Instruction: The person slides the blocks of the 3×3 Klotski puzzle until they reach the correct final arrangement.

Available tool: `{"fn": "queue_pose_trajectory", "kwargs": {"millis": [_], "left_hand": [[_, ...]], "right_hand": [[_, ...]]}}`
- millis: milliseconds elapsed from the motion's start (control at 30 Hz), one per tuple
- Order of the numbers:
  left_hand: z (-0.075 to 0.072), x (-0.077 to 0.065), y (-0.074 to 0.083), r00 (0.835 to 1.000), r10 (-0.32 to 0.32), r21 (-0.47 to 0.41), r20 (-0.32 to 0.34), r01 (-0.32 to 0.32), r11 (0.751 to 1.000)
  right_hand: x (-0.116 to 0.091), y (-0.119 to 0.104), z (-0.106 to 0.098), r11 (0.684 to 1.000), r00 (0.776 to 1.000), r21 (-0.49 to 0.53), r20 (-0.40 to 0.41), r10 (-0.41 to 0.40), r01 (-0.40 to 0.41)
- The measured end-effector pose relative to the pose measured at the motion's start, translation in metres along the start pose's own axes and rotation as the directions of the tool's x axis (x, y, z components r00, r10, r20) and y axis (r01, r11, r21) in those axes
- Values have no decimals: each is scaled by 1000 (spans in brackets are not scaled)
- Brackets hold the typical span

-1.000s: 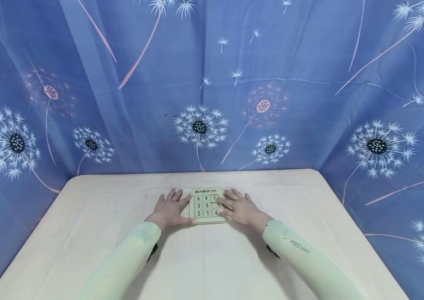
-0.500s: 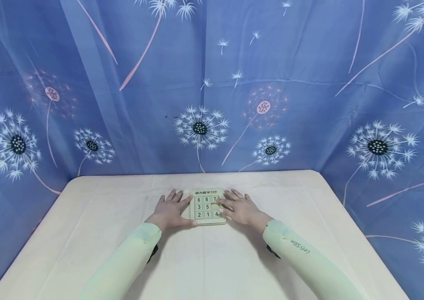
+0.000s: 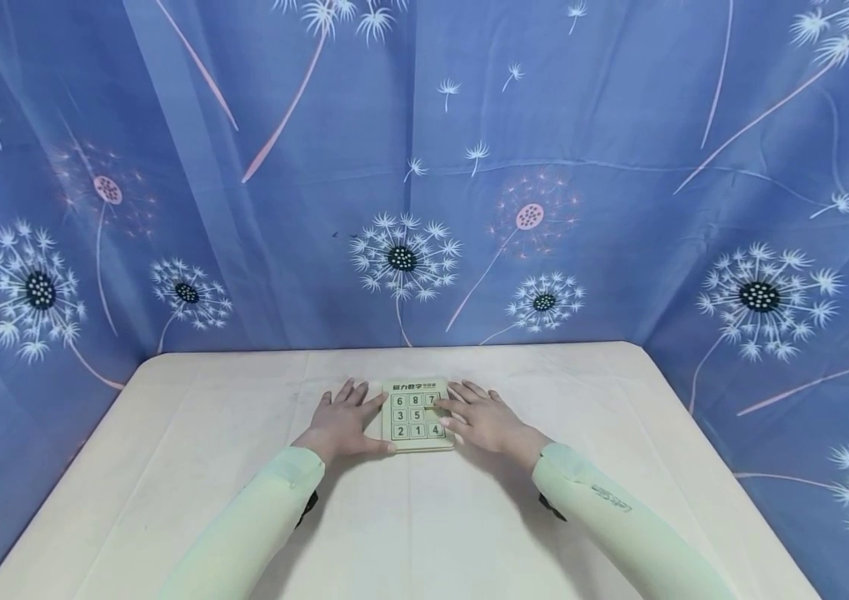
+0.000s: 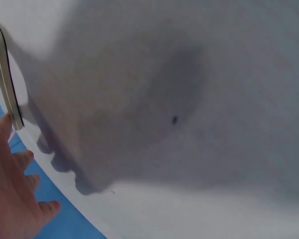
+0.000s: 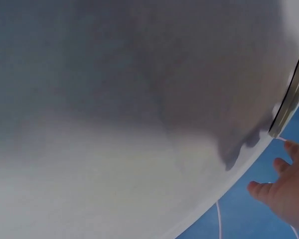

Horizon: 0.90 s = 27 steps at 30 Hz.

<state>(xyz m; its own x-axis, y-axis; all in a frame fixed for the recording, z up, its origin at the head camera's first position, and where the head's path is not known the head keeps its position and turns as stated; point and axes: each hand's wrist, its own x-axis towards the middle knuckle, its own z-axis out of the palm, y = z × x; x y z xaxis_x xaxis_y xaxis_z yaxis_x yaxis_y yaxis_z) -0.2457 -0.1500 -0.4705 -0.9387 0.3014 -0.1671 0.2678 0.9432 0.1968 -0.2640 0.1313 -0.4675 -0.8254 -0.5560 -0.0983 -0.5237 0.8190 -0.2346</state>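
Observation:
A pale green sliding number puzzle (image 3: 417, 445) lies flat on the table in the head view. Its tiles read 6, 8, 7 on top, 3, 5 and a gap in the middle, and 2, 1, 4 below. My left hand (image 3: 339, 423) is spread at the left side, index fingertip and thumb touching the frame's edge. From the right, my right hand (image 3: 494, 421) reaches over the puzzle with straight fingers. Its index fingertip is by the 7 tile (image 3: 431, 400) and the gap, the thumb just above the 4 tile (image 3: 435, 431); contact is unclear. Both wrist views show only the puzzle's side edge (image 4: 9, 89).
A white cloth covers the table (image 3: 244, 517). Blue curtains with dandelion prints (image 3: 304, 208) hang behind the table and along both sides. Light green sleeves (image 3: 252, 517) cover both forearms.
The right thumb has shifted slightly, showing more of the 4 tile, and the right sleeve has turned a little. The head view has tilted slightly. The tile order and left hand look the same.

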Motion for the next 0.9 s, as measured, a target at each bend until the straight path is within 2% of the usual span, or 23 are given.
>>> {"fn": "queue_pose_trajectory", "kwargs": {"millis": [267,667,900], "left_hand": [[1,0,0,1000,-3,8,-4,3,1000],[1,1,0,1000,-3,14,-2,3,1000],[1,0,0,1000,1,11,-4,-1,1000]], "right_hand": [[-14,-2,-4,999,998,2,-38,-52,52],[-39,0,5,997,992,12,-93,-81,82],[-45,-3,7,997,994,22,-79,-78,80]]}}
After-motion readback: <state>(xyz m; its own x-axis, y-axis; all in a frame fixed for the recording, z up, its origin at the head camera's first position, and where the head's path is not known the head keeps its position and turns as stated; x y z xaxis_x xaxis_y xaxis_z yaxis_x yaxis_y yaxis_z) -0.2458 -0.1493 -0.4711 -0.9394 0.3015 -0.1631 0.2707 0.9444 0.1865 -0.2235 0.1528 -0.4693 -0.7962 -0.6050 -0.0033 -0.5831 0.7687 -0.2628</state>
